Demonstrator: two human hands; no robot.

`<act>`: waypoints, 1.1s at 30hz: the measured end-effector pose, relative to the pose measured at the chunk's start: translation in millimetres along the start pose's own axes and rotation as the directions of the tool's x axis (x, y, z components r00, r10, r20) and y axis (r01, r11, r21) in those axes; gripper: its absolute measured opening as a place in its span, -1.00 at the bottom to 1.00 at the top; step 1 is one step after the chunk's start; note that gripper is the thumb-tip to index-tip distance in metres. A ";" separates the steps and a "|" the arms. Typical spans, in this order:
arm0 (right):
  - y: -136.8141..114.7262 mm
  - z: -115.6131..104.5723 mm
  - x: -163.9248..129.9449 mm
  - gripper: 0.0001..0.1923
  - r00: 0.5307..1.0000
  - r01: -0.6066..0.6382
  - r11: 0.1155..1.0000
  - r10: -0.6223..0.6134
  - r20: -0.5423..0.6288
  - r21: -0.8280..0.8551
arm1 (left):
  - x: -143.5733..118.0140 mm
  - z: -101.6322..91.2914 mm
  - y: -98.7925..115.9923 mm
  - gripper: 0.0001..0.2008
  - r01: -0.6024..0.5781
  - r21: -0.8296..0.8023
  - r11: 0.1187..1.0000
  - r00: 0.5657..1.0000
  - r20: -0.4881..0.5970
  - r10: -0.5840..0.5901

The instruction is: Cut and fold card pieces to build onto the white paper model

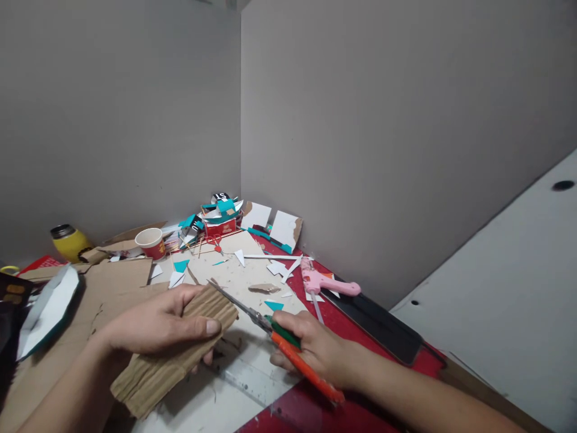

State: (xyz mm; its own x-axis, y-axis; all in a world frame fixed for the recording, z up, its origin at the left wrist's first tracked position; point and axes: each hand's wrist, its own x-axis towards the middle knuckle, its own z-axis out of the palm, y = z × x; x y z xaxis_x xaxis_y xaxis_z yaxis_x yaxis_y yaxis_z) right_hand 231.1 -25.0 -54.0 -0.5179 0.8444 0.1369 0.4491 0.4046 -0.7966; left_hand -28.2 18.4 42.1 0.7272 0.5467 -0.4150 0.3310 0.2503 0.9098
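Left hand [164,325]: clamped by fingers on corrugated cardboard [180,356];
Right hand [318,349]: likewise on scissors [288,353];
Blades [238,303]: close to left fingers; possible nick from slip on ridges

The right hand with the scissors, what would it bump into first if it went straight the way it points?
Probably the corrugated cardboard strip in the left hand: the scissors in the right hand point along its upper end. Depth is unclear, so the blades may already touch it.
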 end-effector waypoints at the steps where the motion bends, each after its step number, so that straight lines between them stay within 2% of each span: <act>1: 1.4 0.5 -0.1 -0.66 1.000 0.000 1.000 0.000 -0.002 0.003 | -0.5 -0.2 0.3 -0.72 0.001 0.008 1.000 1.000 -0.002 -0.001; 5: 5.3 0.6 2.0 -0.65 0.999 -0.011 0.999 0.013 -0.049 0.044 | -1.5 -2.2 0.2 -0.73 0.007 0.069 0.998 1.000 -0.028 -0.005; 8: 3.1 -1.9 5.8 -0.66 0.992 -0.011 0.995 0.024 -0.124 0.099 | 0.5 -3.7 -1.1 -0.72 -0.007 0.045 0.999 0.999 -0.049 0.010; 9: 1.5 -2.6 6.9 -0.66 0.989 -0.018 0.993 0.035 -0.147 0.121 | 1.9 -4.1 -1.6 -0.72 -0.020 0.018 1.000 0.996 -0.082 0.022; 11: -2.2 -3.0 8.2 -0.63 0.980 -0.053 0.979 0.088 -0.177 0.195 | 6.0 -4.8 -2.1 -0.71 -0.095 -0.061 0.994 0.971 -0.226 0.079; 13: -5.0 -1.9 8.2 -0.59 0.970 -0.122 0.940 0.181 -0.161 0.318 | 11.1 -5.5 -1.8 -0.68 -0.245 -0.133 0.960 0.889 -0.426 0.168; 15: -5.8 0.0 7.7 -0.54 0.957 -0.192 0.885 0.264 -0.118 0.424 | 16.9 -6.4 -0.9 -0.61 -0.417 -0.162 0.895 0.775 -0.577 0.257; 18: -3.6 2.9 8.6 -0.49 0.949 -0.220 0.823 0.305 -0.080 0.523 | 25.8 -5.7 -0.4 -0.54 -0.587 -0.157 0.795 0.640 -0.691 0.336; 20: -1.7 4.7 10.5 -0.50 0.960 -0.187 0.795 0.272 -0.064 0.577 | 32.0 -2.1 -1.6 -0.52 -0.645 -0.163 0.746 0.586 -0.732 0.347; 21: -1.1 5.7 11.7 -0.50 0.966 -0.166 0.783 0.251 -0.061 0.599 | 35.1 1.0 -2.8 -0.52 -0.658 -0.172 0.733 0.575 -0.743 0.342; 23: -0.5 7.8 14.2 -0.50 0.975 -0.122 0.762 0.213 -0.068 0.636 | 41.2 9.0 -6.3 -0.52 -0.654 -0.193 0.731 0.579 -0.749 0.320; 27: 1.4 12.2 17.8 -0.53 0.967 -0.051 0.694 0.214 -0.138 0.718 | 52.8 27.1 -15.6 -0.53 -0.584 -0.232 0.778 0.617 -0.749 0.240; 30: 5.3 12.9 19.5 -0.55 0.942 -0.023 0.643 0.271 -0.200 0.765 | 58.5 35.3 -21.9 -0.49 -0.534 -0.249 0.808 0.666 -0.712 0.221; 33: 9.0 10.2 20.5 -0.55 0.898 0.025 0.630 0.327 -0.294 0.776 | 59.4 37.1 -24.8 -0.50 -0.481 -0.216 0.850 0.715 -0.658 0.237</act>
State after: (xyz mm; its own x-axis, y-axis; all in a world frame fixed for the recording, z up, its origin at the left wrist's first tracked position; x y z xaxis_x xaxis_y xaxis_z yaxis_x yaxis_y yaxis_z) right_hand 217.1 -7.7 -64.4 -0.1049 0.9938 0.0356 -0.2949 0.0031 -0.9555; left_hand 29.1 15.0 -5.1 0.2022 0.9759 -0.0818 -0.1983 0.1226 0.9725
